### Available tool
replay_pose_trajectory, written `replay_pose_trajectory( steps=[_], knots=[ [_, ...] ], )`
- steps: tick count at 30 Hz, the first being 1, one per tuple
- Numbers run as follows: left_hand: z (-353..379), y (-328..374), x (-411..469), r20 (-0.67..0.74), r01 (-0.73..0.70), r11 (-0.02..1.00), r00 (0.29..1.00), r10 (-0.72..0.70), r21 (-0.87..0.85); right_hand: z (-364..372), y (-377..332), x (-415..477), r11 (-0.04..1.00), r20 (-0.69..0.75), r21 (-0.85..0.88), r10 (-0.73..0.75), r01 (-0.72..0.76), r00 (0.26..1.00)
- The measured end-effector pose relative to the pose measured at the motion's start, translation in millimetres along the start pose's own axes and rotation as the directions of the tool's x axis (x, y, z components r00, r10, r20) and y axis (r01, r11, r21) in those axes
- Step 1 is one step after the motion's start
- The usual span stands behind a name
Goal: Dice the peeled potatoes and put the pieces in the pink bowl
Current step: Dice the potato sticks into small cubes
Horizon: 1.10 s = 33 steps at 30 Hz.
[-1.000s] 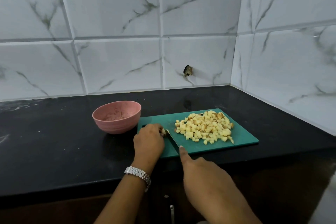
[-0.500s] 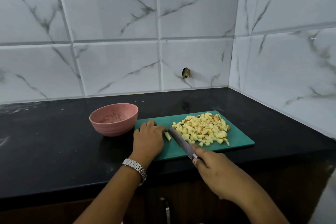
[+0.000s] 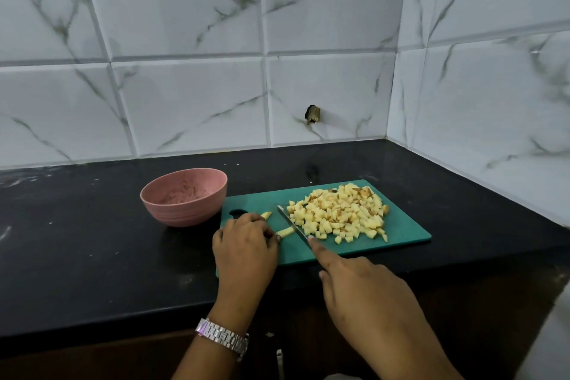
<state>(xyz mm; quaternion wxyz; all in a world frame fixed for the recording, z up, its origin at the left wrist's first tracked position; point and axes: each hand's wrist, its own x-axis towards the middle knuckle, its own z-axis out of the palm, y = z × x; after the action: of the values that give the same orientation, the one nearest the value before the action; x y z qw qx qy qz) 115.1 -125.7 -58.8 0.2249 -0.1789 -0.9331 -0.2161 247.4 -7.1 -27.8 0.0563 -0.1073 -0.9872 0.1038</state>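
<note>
Diced potato [image 3: 339, 214] lies in a loose heap on the right half of the green cutting board [image 3: 407, 233], and none of it is in the pink bowl [image 3: 185, 216]. Two uncut pieces lie on the left half of the board. A potato strip [image 3: 285, 231] is between the left hand and the blade, and a shorter strip [image 3: 266, 215] is just beyond the knuckles, beside the board's hanging hole [image 3: 238, 213].

The left hand [image 3: 245, 245] sits knuckles up on the board. Its fingers are curled down, and the fingertips pin the near end of the potato strip. The knife [image 3: 293, 224] is slanted across the board, with its tip pointing away and to the left. Its edge lies along the left side of the heap, and the free end of the potato strip reaches it. The right hand [image 3: 364, 293] grips the knife with the forefinger stretched out along the back of the blade. The handle is hidden under the palm.

The bowl stands upright at the board's far left corner, touching it or very nearly so. Only a reddish smear shows inside. Board and bowl rest on a black counter [image 3: 77, 241] that runs into a corner of white marble-look tiles [image 3: 191, 102]. One tile has a small dark hole [image 3: 313, 114]. A silver watch [image 3: 222, 337] circles the left wrist.
</note>
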Motion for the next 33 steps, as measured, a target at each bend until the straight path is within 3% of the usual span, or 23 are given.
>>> replay_pose_trajectory(
  steps=[6,17,24,29,33],
  knots=[
    [0,0,-3,-0.009,-0.003,1.000,1.000,0.003,0.013,6,-3,12,0.997,0.048,-0.077,0.026,-0.022,0.999],
    [-2,2,-5,-0.034,-0.022,1.000,0.999,0.022,0.006,7,-10,6,0.996,0.068,-0.089,0.000,0.006,0.998],
    [-1,1,-5,-0.018,-0.006,1.000,1.000,0.006,-0.021,0,-5,15,0.999,0.003,-0.042,-0.014,0.014,1.000],
    [1,0,-5,-0.038,-0.022,1.000,0.999,0.022,-0.021,5,-18,6,0.996,0.092,-0.091,-0.001,0.010,0.996],
    [1,-1,-6,-0.036,-0.009,0.998,0.999,0.007,-0.058,8,-20,18,0.997,0.063,-0.072,0.025,-0.020,0.998]
  ],
)
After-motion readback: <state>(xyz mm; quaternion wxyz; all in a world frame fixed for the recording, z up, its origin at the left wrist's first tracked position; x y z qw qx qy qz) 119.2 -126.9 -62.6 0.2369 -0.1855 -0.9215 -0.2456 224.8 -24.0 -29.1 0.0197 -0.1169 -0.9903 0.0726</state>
